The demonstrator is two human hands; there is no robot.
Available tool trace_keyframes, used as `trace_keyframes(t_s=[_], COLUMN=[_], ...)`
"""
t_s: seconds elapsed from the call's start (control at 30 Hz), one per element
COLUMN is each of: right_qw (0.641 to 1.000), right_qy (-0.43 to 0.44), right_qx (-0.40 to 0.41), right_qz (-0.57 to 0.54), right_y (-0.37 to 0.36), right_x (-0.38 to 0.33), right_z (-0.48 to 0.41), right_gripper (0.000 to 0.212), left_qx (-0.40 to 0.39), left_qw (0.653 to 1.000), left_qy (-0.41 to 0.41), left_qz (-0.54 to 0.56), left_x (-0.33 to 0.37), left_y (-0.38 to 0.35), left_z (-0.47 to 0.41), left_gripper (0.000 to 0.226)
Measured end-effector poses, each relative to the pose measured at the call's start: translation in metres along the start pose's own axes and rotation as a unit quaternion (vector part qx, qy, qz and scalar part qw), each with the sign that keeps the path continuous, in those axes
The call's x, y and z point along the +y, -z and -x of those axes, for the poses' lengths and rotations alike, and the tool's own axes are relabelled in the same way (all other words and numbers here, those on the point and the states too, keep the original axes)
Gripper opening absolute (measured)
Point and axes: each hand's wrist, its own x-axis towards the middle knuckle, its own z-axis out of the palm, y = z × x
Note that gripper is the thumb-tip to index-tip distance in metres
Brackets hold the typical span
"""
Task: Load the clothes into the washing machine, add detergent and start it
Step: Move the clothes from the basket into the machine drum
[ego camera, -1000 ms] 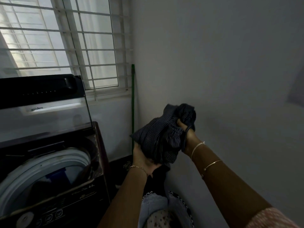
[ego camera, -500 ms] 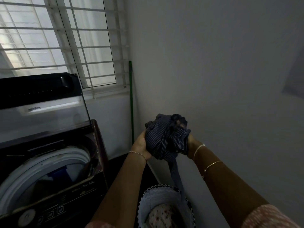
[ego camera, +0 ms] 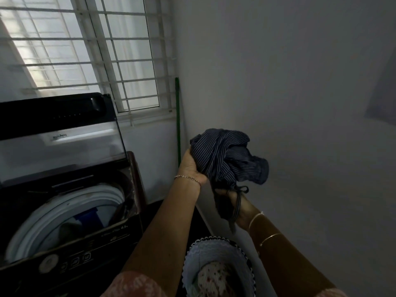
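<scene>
Left hand [ego camera: 190, 168], right hand [ego camera: 241, 209]: fingers clamped on bunched navy pinstriped garment [ego camera: 222, 155], held right of open black top-load washer [ego camera: 102, 236].

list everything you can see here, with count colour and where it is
washing machine: one, black, at left, lid raised
striped garment: one, dark blue, bunched, held up before the wall
basket: one, pale blue with dark rim, bottom centre
patterned cloth: one, pale with dots, in the basket
pole: one, green, upright in the corner
window: one, white bars, upper left
left hand: one, grips the garment's upper side
right hand: one, grips the garment below
</scene>
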Motion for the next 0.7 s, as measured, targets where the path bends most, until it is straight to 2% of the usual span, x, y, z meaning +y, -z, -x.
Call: trace_keyframes(t_s=[0.13,0.23,0.33,0.4,0.47,0.57,0.7], right_qw=[0.998,0.988,0.97,0.964,0.966,0.972,0.941], right_qy=[-0.042,-0.045,-0.027,-0.023,-0.032,-0.068,-0.095], right_qx=[-0.008,-0.009,-0.059,-0.053,-0.037,-0.081,-0.177], right_qz=[-0.055,-0.148,-0.236,-0.259,-0.255,-0.209,-0.272], right_y=[0.002,0.001,-0.021,-0.039,-0.051,-0.085,-0.148], right_x=[0.01,0.015,0.008,0.003,-0.001,-0.004,-0.005], right_z=[0.001,-0.009,-0.016,-0.018,-0.021,-0.021,-0.011], right_gripper=[0.043,0.043,0.039,0.042,0.042,0.039,0.046], left_qx=[0.005,0.016,0.037,0.065,0.096,0.152,0.188], left_qw=[0.999,0.998,0.997,0.997,0.994,0.987,0.981], left_qy=[-0.03,-0.044,-0.047,-0.042,-0.039,-0.048,-0.053], left_qz=[0.028,0.04,0.039,0.028,0.026,0.017,0.015], left_x=[0.008,0.015,0.027,0.037,0.045,0.064,0.091], left_y=[0.001,0.014,0.04,0.063,0.082,0.115,0.151], left_z=[0.008,0.019,0.034,0.045,0.054,0.068,0.085], left_gripper=[0.035,0.04,0.039,0.047,0.043,0.043,0.047])
